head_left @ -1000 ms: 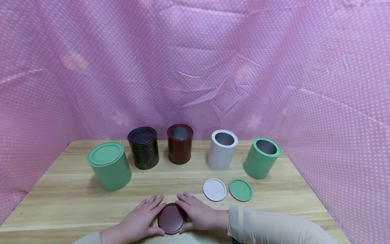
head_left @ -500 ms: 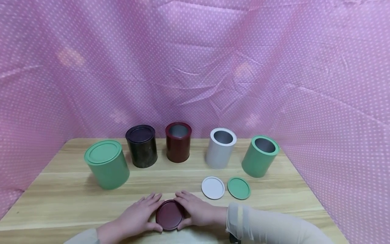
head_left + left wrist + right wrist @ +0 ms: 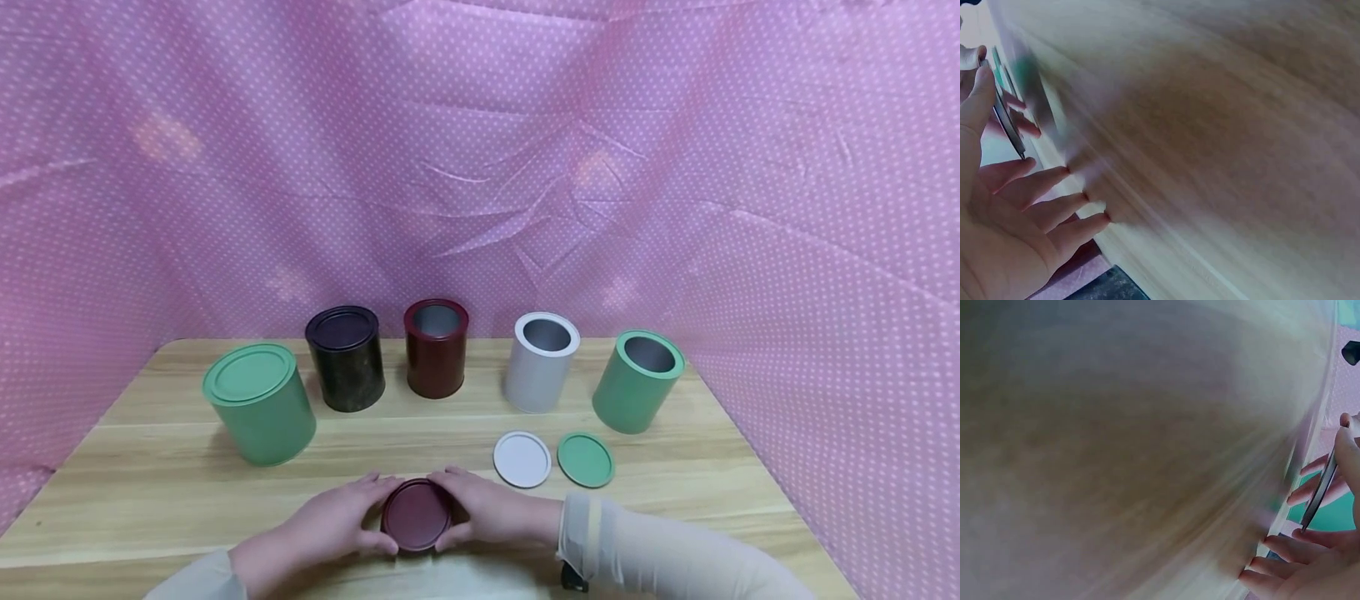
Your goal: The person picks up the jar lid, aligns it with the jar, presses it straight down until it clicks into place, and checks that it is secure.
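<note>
A: Backdrop is pink polka-dot cloth (image 3: 480,167), rear and both sides. Surface: pale wood-grain table (image 3: 135,508). What's nearest?

B: Bare left hand (image 3: 333,521) and bare right hand (image 3: 491,510), one each side of a dark-red, round, metal-looking lid (image 3: 417,517). It's at the near edge of the table, middle of the head view.

A: Grip?

B: Both pinching it at the rim. Thumbs at the near side, index fingers at the far side. Remaining fingers reach down toward the wood; contact with it, can't tell.

A: Lid orientation?

B: Recessed face up, raised rim around it. Round, so every diameter matches; axis through the disc runs about vertical. Both wrist views get it edge-on, a thin bar roughly parallel to the tabletop, with a gap under it. Slight tilt: can't tell.

A: Next out?

B: Flat on the wood beyond the right hand: white round lid (image 3: 522,459), green round lid (image 3: 586,460) just right of it.

A: Far row?

B: Upright cylindrical cans, left to right: wide green can (image 3: 270,421), covered; black can (image 3: 349,373), covered; then dark-red can (image 3: 436,367), white can (image 3: 536,385), smaller green can (image 3: 628,396), all three with gray insides showing.
</note>
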Demonstrator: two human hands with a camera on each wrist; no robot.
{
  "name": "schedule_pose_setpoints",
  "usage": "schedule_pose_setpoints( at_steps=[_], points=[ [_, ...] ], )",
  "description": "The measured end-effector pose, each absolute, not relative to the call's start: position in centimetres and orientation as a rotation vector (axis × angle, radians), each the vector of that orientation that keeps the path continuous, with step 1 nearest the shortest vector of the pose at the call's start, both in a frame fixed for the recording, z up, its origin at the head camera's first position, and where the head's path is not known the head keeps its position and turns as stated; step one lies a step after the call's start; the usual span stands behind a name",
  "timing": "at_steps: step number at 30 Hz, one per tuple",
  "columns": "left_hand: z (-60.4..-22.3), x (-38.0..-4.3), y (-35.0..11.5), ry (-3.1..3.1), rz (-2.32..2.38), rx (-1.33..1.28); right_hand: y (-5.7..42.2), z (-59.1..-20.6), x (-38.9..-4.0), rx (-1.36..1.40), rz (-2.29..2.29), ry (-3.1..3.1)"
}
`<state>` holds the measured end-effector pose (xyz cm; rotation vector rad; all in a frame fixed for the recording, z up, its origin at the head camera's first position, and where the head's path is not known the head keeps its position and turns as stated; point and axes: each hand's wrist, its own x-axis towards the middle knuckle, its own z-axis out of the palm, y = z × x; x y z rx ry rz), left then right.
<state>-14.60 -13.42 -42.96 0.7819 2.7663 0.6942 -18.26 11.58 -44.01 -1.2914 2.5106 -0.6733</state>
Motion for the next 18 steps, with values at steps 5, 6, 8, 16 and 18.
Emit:
schedule_pose_setpoints(
  at_steps=[5, 6, 8, 16, 18],
  points=[
    [-42.6, -15.3, -13.6, 2.748, 0.728, 0.768, 11.5, -43.4, -18.6, -1.246, -0.739, 2.485],
    [-42.6, -15.4, -13.6, 2.749, 0.732, 0.772, 11.6, -43.3, -18.7, -1.238, -0.753, 2.478],
    [-42.5, -15.6, -13.6, 2.752, 0.749, 0.775, 11.6, -43.1, -18.9, -1.213, -0.782, 2.461],
    [-41.9, -16.2, -13.8, 2.747, 0.909, 0.764, 11.9, -42.2, -19.4, -1.107, -0.801, 2.503],
    [-41.7, -16.3, -13.8, 2.74, 0.944, 0.771, 11.9, -42.0, -19.5, -1.074, -0.826, 2.503]
  ],
)
